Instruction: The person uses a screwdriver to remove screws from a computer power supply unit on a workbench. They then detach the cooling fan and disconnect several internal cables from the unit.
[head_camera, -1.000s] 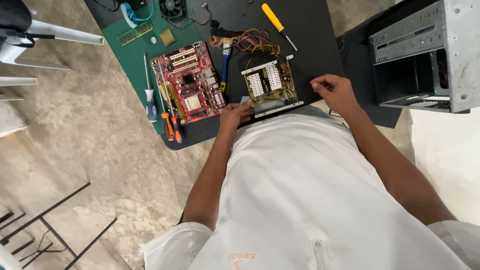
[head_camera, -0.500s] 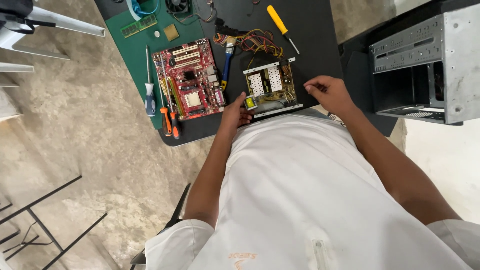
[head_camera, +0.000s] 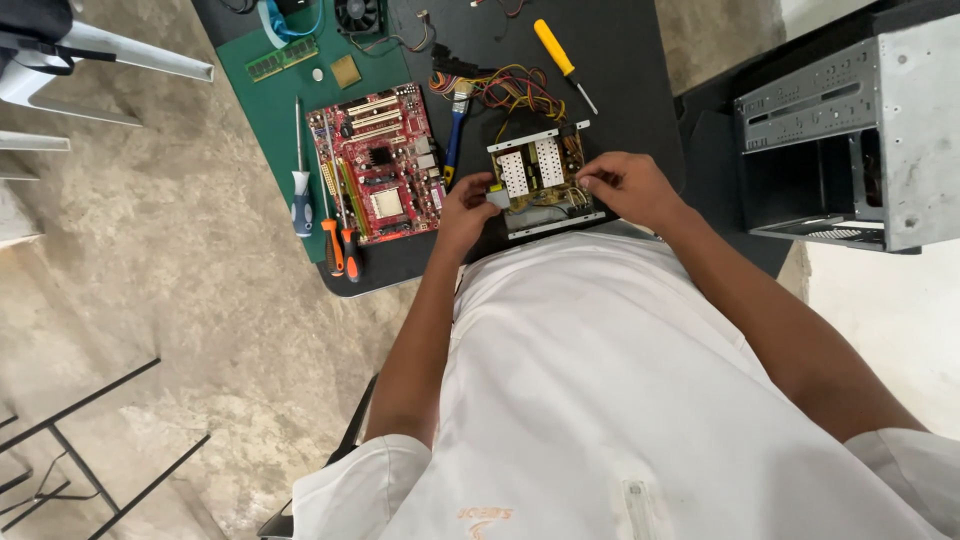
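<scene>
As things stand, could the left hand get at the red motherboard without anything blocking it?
Probably yes. The left hand rests on the near left edge of the opened power supply, and the red motherboard lies flat right beside it on the green mat, with nothing between them.

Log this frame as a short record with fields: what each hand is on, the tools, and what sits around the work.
left hand: left hand touches the left edge of the open power supply board
right hand: right hand rests on the board's right edge
grip: fingers on the edges, board lying on the black table
left of board: red motherboard on green mat
tools: three screwdrivers beside the motherboard; yellow screwdriver farther back
right side: open metal computer case
</scene>
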